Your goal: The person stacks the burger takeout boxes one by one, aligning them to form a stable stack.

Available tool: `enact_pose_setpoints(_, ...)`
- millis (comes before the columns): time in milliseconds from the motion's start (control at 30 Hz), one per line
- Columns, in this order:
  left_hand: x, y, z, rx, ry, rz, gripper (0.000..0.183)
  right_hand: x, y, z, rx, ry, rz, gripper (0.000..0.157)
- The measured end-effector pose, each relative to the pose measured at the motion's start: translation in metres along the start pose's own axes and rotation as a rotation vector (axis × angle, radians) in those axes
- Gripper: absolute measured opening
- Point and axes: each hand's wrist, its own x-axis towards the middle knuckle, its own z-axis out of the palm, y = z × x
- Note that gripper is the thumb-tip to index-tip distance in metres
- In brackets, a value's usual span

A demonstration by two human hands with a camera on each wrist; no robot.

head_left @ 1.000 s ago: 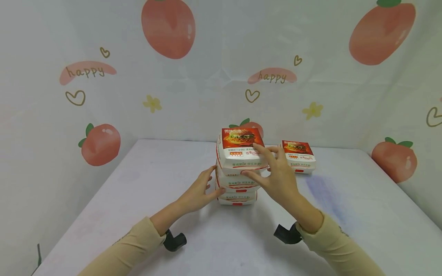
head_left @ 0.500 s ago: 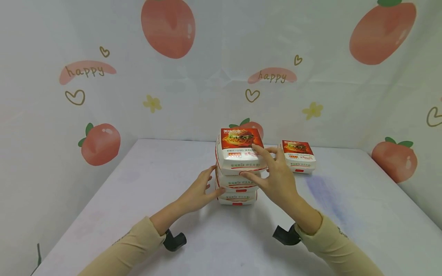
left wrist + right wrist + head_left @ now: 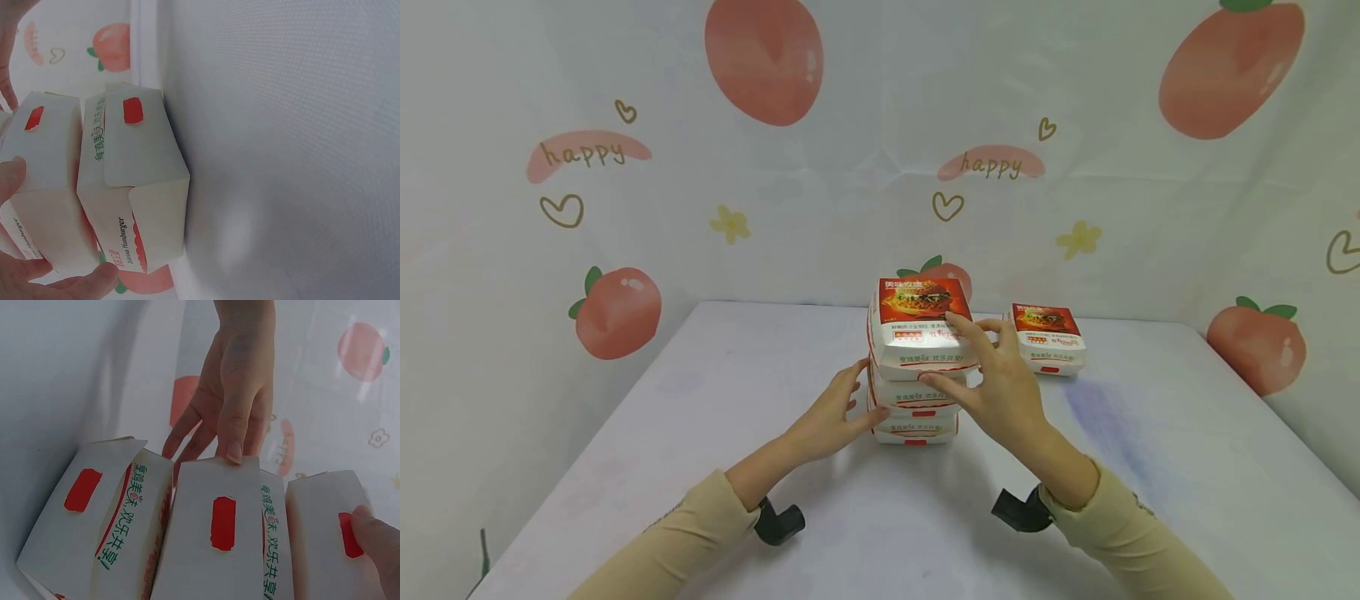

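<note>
Three white burger boxes stand stacked in the middle of the table. My right hand grips the top burger box at its right side, with the thumb low on the front and a fingertip on the lid, which carries a red burger picture. Around the left front corner of the middle burger box lies my left hand, thumb in front and fingers along the side. The bottom burger box rests on the table with a red tab on its front. The right-hand fingers behind the top box are partly hidden.
A fourth burger box sits behind and to the right of the stack, partly behind the right hand. The white table ends at a printed cloth backdrop. Black wrist mounts hang below both sleeves.
The top box has shifted very slightly left together with my right hand. My left hand and the lower boxes have stayed where they were.
</note>
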Motion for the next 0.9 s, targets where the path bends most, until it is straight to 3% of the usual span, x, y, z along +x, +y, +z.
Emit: enact_pose_setpoints(900, 0.0004, 0.0006, 0.0000, 0.009, 0.000, 0.002, 0.081, -0.0003, 0.0015, -0.0013, -0.002, 0.001, -0.014, 0.075)
